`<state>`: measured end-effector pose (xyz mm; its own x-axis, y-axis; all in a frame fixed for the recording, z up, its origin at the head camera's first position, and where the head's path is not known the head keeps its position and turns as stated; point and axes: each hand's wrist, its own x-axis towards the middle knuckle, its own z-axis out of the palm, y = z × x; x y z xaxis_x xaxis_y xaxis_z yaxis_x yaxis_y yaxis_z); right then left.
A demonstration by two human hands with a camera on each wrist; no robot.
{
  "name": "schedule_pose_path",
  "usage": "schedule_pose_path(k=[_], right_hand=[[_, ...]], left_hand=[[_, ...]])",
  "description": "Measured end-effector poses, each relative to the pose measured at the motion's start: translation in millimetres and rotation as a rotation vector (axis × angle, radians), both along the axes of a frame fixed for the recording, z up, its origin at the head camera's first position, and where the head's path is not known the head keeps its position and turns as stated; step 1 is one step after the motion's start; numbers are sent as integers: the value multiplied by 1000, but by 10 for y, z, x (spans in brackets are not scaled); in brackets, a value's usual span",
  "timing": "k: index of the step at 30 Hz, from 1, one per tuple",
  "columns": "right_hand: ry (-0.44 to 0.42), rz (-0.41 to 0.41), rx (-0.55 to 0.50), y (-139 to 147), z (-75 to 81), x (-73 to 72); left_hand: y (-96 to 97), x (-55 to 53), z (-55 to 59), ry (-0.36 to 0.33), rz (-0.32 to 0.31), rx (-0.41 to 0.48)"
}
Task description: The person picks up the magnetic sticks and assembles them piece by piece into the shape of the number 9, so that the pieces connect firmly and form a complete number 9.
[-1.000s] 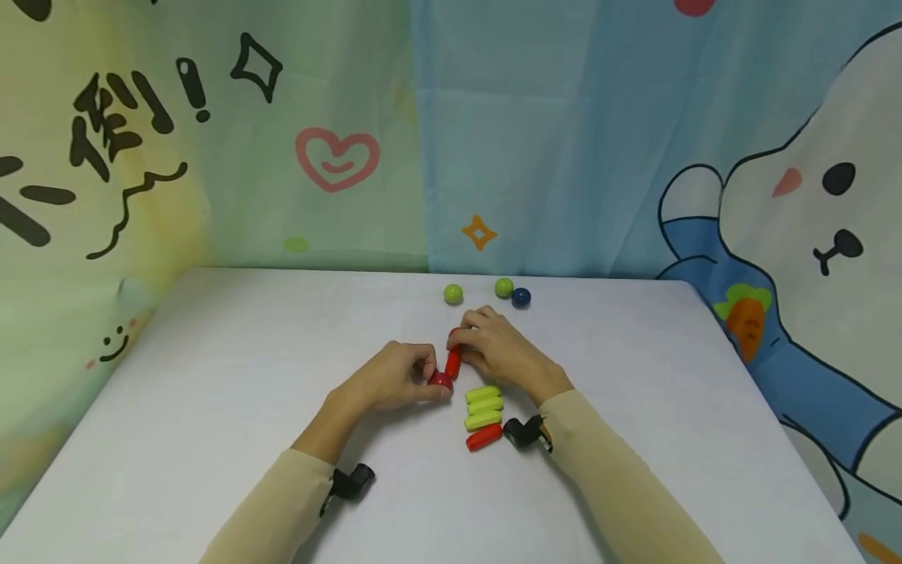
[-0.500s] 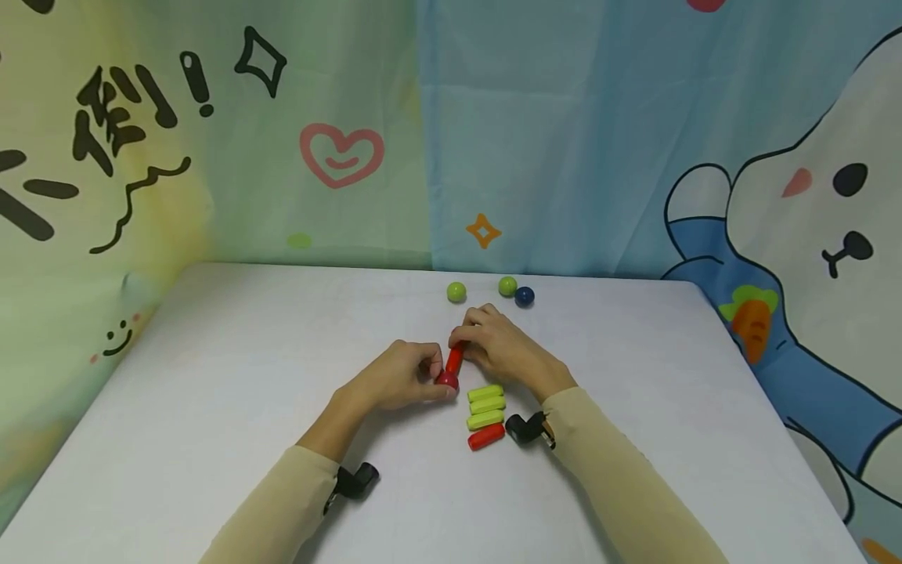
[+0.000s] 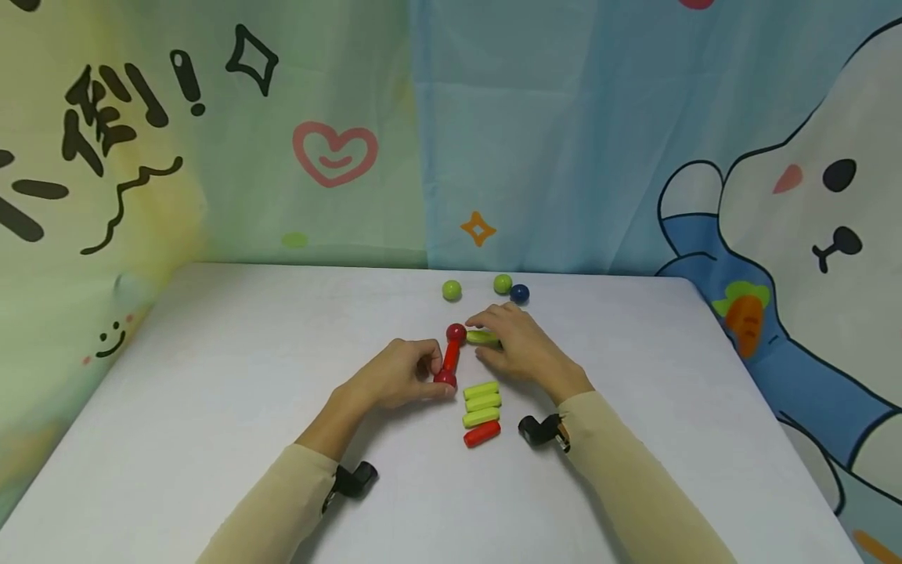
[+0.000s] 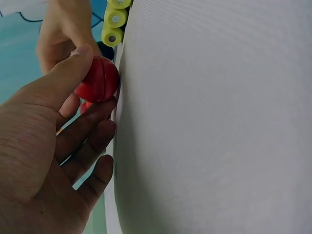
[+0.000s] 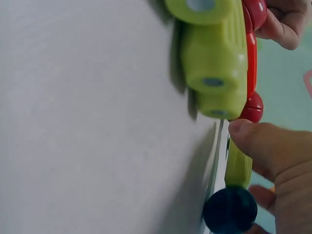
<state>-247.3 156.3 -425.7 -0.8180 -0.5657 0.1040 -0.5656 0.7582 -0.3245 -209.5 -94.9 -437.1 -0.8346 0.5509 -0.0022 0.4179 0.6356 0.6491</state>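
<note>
R hand shifted to lime rod & pinches it; L hand grips glossy, seamed red ball.

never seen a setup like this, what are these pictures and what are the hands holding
There is no robot here: a person works with bare hands. The wide picture comes from a camera worn on the head, looking forward and down. The two close ones come from small black wrist cameras, one per arm.

On the white table lie three yellow-green sticks and a loose red stick in a row, with two green balls and a dark blue ball farther back.

The left hand pinches a red ball; a connecting red stick runs from it to a second red ball. The right hand is at another yellow-green stick, beside that second ball; how firmly it grips, if at all, is hard to see.
</note>
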Motion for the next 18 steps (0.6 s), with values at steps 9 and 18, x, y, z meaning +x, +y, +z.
schedule_pose_path(k=[9,18], right_hand=[[-73,-126,-25,214,3,45],[-164,-164,-165,350,-66,49]], left_hand=[[40,-9,12,-38,15,-3],[38,-43,-34,-32,31,10]])
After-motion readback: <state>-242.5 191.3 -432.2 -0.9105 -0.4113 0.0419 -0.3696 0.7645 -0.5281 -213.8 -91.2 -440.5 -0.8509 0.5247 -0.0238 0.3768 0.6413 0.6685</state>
